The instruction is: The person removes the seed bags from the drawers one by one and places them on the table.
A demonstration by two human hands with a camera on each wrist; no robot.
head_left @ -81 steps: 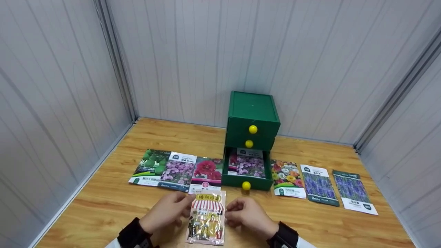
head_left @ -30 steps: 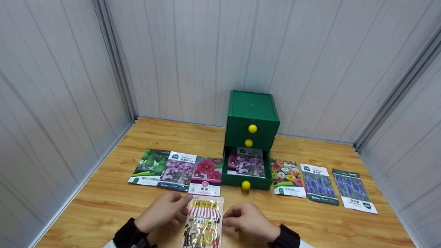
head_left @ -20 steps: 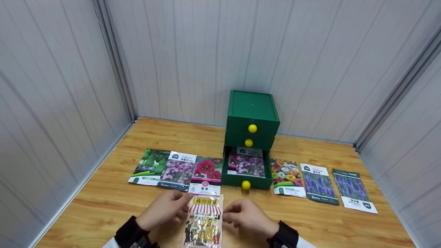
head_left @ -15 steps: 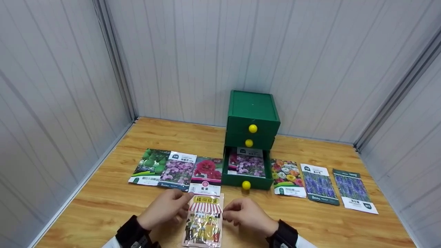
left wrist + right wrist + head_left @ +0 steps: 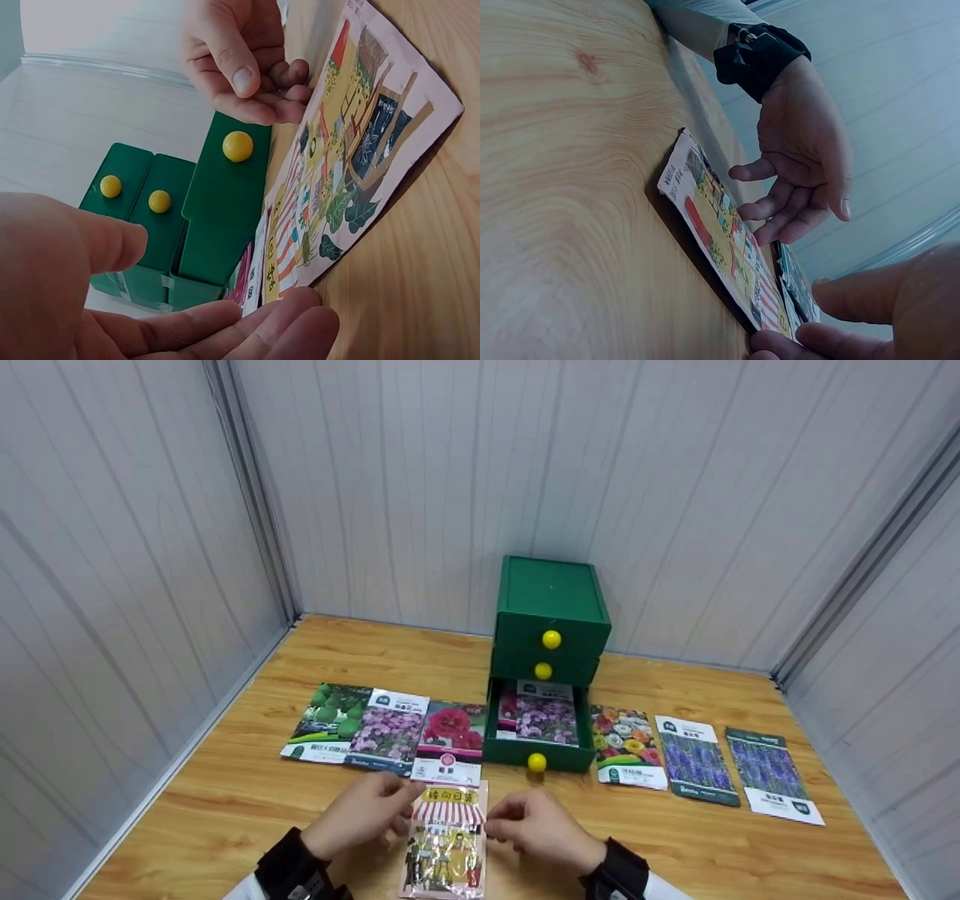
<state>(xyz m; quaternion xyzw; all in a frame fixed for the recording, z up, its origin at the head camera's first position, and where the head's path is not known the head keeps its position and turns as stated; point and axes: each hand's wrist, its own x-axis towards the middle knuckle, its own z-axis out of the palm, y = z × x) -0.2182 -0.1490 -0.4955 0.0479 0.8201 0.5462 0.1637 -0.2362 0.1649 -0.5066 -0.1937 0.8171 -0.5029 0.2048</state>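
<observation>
A pink seed packet (image 5: 446, 844) with a striped awning and figures lies before the person in the head view, just below the packet with a red flower (image 5: 450, 742). At its left edge is the left hand (image 5: 367, 816), fingers relaxed and fingertips touching the edge near the top. The right hand (image 5: 541, 829) meets the opposite edge with loosely bent fingers. Both wrist views show thumbs held away from the fingers, the packet (image 5: 341, 161) between the two hands. In the right wrist view, the left hand's fingers (image 5: 784, 214) are spread beside the packet.
Behind stands a green drawer box (image 5: 553, 592) with yellow knobs; its lowest drawer (image 5: 495, 754) is pulled out and holds packets. More seed packets lie left, such as the green gourd packet (image 5: 330, 724), and right, such as the purple packet (image 5: 772, 776). Pale walls surround the wooden table (image 5: 225, 810).
Compared with the first frame, the pink packet has shifted slightly nearer the person and left, uncovering the red-flower packet's lower edge. Within the last second it slid back slightly. Both hands stayed beside it.
</observation>
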